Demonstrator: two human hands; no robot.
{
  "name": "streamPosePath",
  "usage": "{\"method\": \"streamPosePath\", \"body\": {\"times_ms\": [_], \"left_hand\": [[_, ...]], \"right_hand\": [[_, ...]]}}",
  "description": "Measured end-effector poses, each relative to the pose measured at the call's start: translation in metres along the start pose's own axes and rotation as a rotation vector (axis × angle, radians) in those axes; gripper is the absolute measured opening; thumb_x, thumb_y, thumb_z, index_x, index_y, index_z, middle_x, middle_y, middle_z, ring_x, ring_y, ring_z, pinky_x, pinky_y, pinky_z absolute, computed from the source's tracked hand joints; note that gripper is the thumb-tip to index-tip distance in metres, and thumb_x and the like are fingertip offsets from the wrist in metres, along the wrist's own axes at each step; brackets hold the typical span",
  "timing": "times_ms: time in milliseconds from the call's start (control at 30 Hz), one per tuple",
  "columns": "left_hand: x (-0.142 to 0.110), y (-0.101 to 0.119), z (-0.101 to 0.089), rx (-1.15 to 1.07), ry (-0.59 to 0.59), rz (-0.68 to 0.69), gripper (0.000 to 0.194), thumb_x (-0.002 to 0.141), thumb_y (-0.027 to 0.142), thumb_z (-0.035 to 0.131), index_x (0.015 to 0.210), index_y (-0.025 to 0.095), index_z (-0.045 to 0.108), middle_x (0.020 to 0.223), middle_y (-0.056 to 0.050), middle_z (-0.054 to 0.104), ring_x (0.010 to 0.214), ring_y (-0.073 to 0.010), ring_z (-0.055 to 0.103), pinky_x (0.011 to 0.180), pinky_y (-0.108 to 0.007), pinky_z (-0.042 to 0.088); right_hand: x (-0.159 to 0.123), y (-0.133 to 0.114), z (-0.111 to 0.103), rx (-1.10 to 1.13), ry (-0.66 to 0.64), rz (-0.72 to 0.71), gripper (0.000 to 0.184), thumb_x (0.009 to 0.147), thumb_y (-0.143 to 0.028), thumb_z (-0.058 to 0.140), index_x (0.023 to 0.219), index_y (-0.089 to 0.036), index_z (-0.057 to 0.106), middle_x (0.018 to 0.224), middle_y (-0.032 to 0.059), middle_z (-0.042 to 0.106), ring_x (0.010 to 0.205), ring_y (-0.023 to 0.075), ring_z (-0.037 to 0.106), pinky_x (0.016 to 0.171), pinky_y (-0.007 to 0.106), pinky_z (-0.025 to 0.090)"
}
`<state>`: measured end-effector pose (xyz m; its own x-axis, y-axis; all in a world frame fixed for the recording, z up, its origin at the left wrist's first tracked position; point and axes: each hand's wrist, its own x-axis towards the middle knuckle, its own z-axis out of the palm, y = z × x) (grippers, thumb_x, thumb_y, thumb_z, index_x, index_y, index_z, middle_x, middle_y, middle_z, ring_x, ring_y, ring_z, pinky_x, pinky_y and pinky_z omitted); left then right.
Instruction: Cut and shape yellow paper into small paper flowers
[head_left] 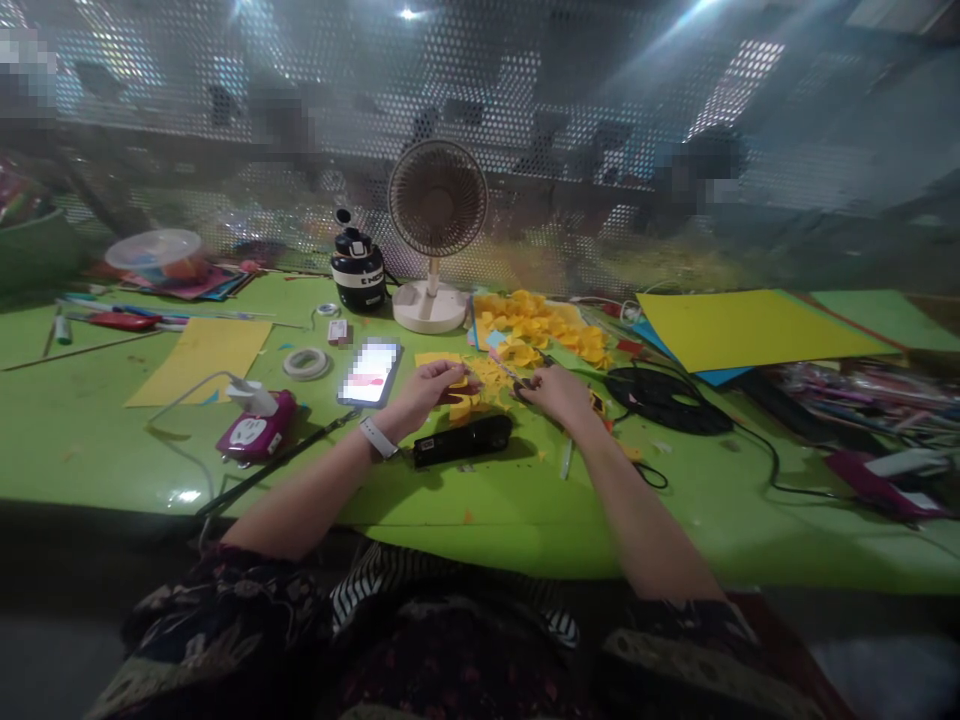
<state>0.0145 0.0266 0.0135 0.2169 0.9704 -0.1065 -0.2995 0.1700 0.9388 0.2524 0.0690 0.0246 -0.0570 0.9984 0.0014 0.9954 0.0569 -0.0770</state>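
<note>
My left hand [426, 392], with a white band at the wrist, pinches a small yellow paper piece [463, 385] between its fingertips. Across from it, my right hand [556, 393] grips a pair of scissors [520, 383], whose blades point left toward the paper. Small yellow scraps [491, 374] are strewn between the two hands. Behind them, yellow paper flowers [540, 318] lie in a heap. A black elongated object [463, 441] with a strap rests just in front of my left hand.
A lit phone [369, 373], tape roll [306, 364] and purple power adapter [257, 427] lie to the left. A small fan [439, 200] and black bottle [358, 275] stand behind. On the right are a black cable reel [664, 398] and yellow sheets [750, 328].
</note>
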Motion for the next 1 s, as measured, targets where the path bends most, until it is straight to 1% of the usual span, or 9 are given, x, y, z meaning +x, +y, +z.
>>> {"method": "streamPosePath", "body": {"times_ms": [100,200,333,433,533,600,700,867,1000], "left_hand": [[0.000,0.001,0.000,0.108,0.034,0.051,0.021,0.083,0.034,0.073,0.085,0.013,0.069,0.083,-0.007,0.073,0.067,-0.0110,0.067,0.053,-0.017,0.042],[-0.001,0.001,0.002,0.171,0.116,0.121,0.017,0.081,0.029,0.074,0.081,0.014,0.068,0.068,0.000,0.064,0.050,-0.0054,0.052,0.046,-0.017,0.035],[-0.002,0.001,0.006,0.209,0.179,0.175,0.013,0.084,0.027,0.071,0.088,0.016,0.067,0.061,0.005,0.052,0.048,-0.0053,0.042,0.045,-0.017,0.033],[-0.003,0.001,0.009,0.205,0.186,0.207,0.012,0.086,0.026,0.068,0.093,0.016,0.065,0.064,0.005,0.051,0.052,-0.0063,0.044,0.049,-0.018,0.037],[-0.006,0.002,0.014,0.218,0.207,0.319,0.015,0.086,0.025,0.069,0.098,0.017,0.064,0.063,0.006,0.048,0.054,-0.0074,0.043,0.049,-0.018,0.033],[-0.010,0.004,0.020,0.210,0.201,0.405,0.018,0.086,0.025,0.069,0.102,0.018,0.063,0.064,0.005,0.048,0.056,-0.0079,0.043,0.051,-0.019,0.035],[-0.020,0.008,0.028,0.184,0.201,0.453,0.022,0.085,0.026,0.071,0.104,0.019,0.063,0.068,0.004,0.050,0.057,-0.0081,0.044,0.053,-0.020,0.036],[-0.030,0.008,0.034,0.168,0.184,0.497,0.028,0.081,0.030,0.076,0.104,0.020,0.065,0.070,0.003,0.052,0.061,-0.0091,0.048,0.057,-0.021,0.039],[-0.028,0.003,0.032,0.220,0.174,0.562,0.028,0.085,0.034,0.072,0.106,0.019,0.063,0.075,0.002,0.055,0.065,-0.0091,0.052,0.061,-0.021,0.042]], "right_hand": [[0.001,0.002,0.001,0.020,-0.058,0.026,0.032,0.082,-0.051,0.067,0.085,-0.020,0.073,0.091,0.0095,0.074,0.080,0.0228,0.066,0.057,0.027,0.033],[0.004,0.006,0.003,0.047,-0.113,0.009,0.029,0.081,-0.048,0.070,0.089,-0.020,0.072,0.093,0.0076,0.074,0.081,0.0214,0.066,0.056,0.026,0.033],[0.005,0.011,0.003,0.087,-0.126,-0.032,0.024,0.079,-0.042,0.073,0.088,-0.020,0.071,0.095,0.0062,0.075,0.083,0.0199,0.066,0.058,0.025,0.034],[-0.001,0.006,-0.005,0.186,-0.042,-0.013,0.020,0.081,-0.039,0.070,0.083,-0.019,0.070,0.092,0.0080,0.075,0.082,0.0204,0.066,0.061,0.026,0.038],[-0.019,-0.015,-0.015,0.556,0.132,-0.075,0.026,0.086,-0.045,0.063,0.084,-0.019,0.066,0.085,0.0056,0.073,0.076,0.0179,0.064,0.066,0.026,0.043],[-0.036,-0.034,-0.019,0.831,-0.008,-0.248,0.037,0.087,-0.056,0.056,0.085,-0.020,0.064,0.079,0.0032,0.069,0.067,0.0157,0.061,0.063,0.026,0.045],[-0.057,-0.059,-0.021,0.913,-0.085,-0.365,0.039,0.079,-0.060,0.063,0.077,-0.021,0.062,0.068,-0.0004,0.062,0.060,0.0134,0.054,0.059,0.026,0.043],[-0.067,-0.069,-0.020,1.110,-0.214,-0.397,0.031,0.075,-0.050,0.066,0.079,-0.020,0.060,0.070,-0.0004,0.063,0.061,0.0136,0.058,0.061,0.027,0.048],[-0.064,-0.067,-0.015,1.209,-0.223,-0.364,0.023,0.074,-0.040,0.065,0.082,-0.019,0.062,0.073,0.0004,0.066,0.062,0.0143,0.063,0.064,0.029,0.052]]}}
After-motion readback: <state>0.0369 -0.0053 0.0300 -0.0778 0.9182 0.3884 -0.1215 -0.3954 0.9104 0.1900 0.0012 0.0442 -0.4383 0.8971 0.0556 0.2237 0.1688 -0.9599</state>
